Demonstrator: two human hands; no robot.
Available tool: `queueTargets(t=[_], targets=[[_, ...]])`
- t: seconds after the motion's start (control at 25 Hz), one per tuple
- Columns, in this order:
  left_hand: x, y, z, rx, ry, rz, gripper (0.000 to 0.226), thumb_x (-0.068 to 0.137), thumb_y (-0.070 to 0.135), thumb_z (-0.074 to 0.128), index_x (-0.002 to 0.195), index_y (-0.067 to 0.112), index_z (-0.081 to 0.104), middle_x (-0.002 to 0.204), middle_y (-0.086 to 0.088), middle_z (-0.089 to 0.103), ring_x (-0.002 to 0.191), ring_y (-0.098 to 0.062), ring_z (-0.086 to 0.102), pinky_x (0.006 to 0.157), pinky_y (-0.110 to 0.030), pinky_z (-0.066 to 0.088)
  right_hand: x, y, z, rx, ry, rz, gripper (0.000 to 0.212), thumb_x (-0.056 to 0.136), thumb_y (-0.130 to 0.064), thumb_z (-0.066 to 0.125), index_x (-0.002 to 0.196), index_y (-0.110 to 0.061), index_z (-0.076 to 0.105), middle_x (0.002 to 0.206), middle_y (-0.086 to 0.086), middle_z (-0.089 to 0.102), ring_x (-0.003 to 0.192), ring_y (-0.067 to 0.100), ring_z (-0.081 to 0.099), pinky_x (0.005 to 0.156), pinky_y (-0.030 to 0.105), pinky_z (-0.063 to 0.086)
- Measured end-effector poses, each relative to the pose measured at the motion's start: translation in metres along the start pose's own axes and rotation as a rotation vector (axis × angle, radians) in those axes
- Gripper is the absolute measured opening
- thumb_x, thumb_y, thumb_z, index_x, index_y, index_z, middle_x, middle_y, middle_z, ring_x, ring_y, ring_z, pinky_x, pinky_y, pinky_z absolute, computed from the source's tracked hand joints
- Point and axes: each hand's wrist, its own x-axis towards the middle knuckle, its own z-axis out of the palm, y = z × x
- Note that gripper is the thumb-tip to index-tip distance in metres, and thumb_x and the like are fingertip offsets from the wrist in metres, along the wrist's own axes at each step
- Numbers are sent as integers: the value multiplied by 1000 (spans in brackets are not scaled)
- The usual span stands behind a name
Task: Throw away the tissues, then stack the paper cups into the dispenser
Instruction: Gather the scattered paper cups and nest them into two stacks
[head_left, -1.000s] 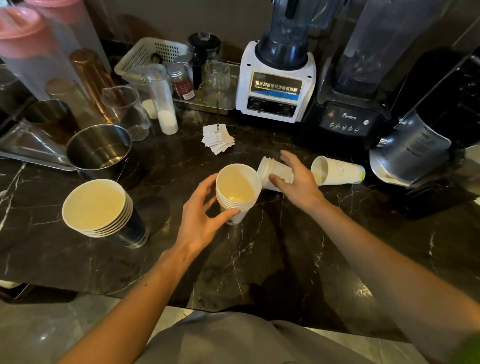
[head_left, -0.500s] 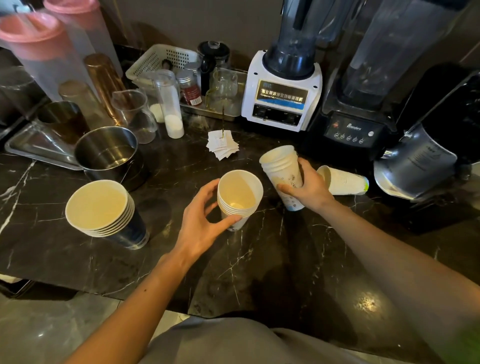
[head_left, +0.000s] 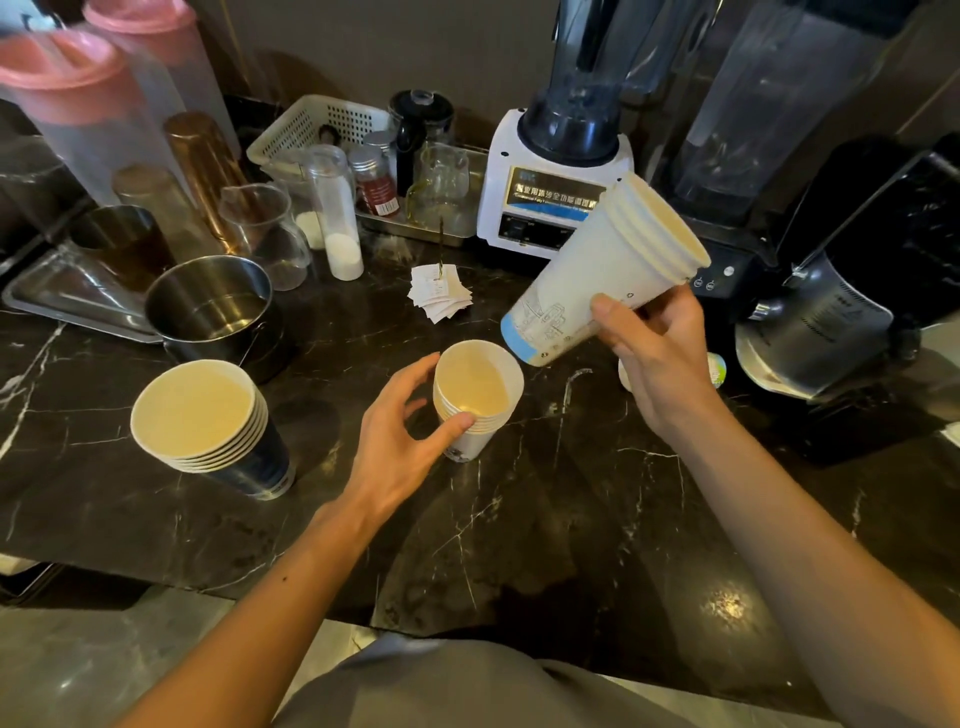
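Left hand (head_left: 400, 447) hasn't moved in the last second: thumb and fingers wrapped loosely round the short stack of white cups (head_left: 475, 397), which stands upright on the black marble counter (head_left: 545, 545), mouth up, top cup looks empty. The change is on the right: right hand (head_left: 660, 358) had a second bundle of white cups (head_left: 602, 275) lying on its side a second ago, half a second ago stood it up, and now has it lifted clear of the counter, tilted with the blue-banded base pointing down-left at the open mouth of the standing stack, base just above and right of that rim, not yet in. Thumb and fingers pinch it low on the wall near the base. Reading: nesting step in progress, next is drop the base into the top cup. Risk is the base catching the rim and tipping the stack; the left hand is there to brace it. Left of it, a wider stack of dark-walled cups (head_left: 208, 421) stands apart, top cup empty. One more cup (head_left: 714, 371) lies on its side behind the right hand, mostly hidden. Further back a steel pot (head_left: 213, 306), contents unclear, then a pile of small paper slips (head_left: 441, 293), possibly receipts. No tissues in sight, dispenser not identifiable. White blender (head_left: 550, 182) at the back, jar contents not readable.
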Motion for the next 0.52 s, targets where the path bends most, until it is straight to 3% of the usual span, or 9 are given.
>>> queueTargets(t=[0.08,0.24,0.36,0.52], targets=[[-1,1,1,-6,-3,3,76,78,39,76,144,23,43,141,9,50,130,-7,49,101,-17,45,-6,2,10,25,-67,6,70,65,-28,81,126,-27,46,132,4,57,124,16,57,97,36,53],[-1,0,-3,-25,-5,21,78,78,35,77,146,18,42,142,6,52,130,-6,51,103,-23,48,-17,29,24,-246,-224,70,85,62,-28,90,133,-28,42,131,-9,55,123,3,53,104,33,48],[-1,2,-4,-35,-30,40,79,79,34,77,147,19,40,144,8,50,131,-3,49,104,-23,47,-19,49,30,-469,-328,116,91,66,-32,88,142,-27,37,137,-12,51,130,6,46,111,40,40],[1,3,-5,-54,-49,54,82,81,33,76,150,23,35,148,7,47,133,-3,47,103,-20,46,-18,56,32,-582,-423,118,91,69,-34,86,144,-28,35,144,-7,45,133,8,41,111,41,39]])
